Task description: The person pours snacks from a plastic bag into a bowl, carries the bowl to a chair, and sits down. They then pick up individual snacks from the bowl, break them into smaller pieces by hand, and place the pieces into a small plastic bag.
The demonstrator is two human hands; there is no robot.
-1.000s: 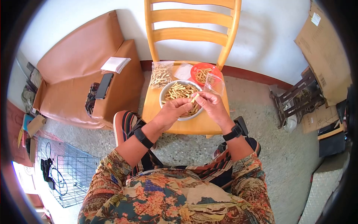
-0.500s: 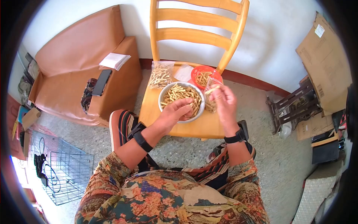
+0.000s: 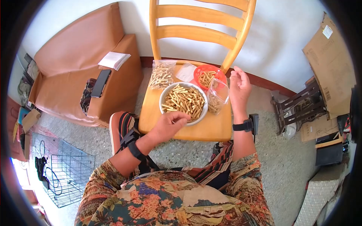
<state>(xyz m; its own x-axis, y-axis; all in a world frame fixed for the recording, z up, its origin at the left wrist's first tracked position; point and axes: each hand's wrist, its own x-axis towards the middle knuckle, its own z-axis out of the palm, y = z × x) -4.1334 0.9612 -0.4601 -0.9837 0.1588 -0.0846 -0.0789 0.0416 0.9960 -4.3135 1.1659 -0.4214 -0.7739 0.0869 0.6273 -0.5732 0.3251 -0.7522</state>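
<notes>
A metal bowl (image 3: 163,108) full of short golden-brown sticks (image 3: 185,101) sits on the wooden chair seat (image 3: 149,122). My left hand (image 3: 169,125) is at the bowl's near rim, thumb and fingers drawn together; whatever lies between them is hidden. Right of the bowl stands a clear plastic bag (image 3: 217,98) with its mouth open and some sticks inside. My right hand (image 3: 241,88) is raised beside the bag, apart from it, fingers loosely bent and nothing visible in them.
Behind the bowl are a filled clear bag (image 3: 162,75), a white packet (image 3: 186,72) and a red basket (image 3: 212,69) holding more sticks. The chair's backrest (image 3: 200,15) rises beyond. A brown sofa (image 3: 75,81) with a phone (image 3: 101,83) stands left; cardboard (image 3: 315,64) leans at right.
My right hand has let go of the plastic bag and moved right, away from it. My left hand has drawn back from over the sticks to the near rim.
</notes>
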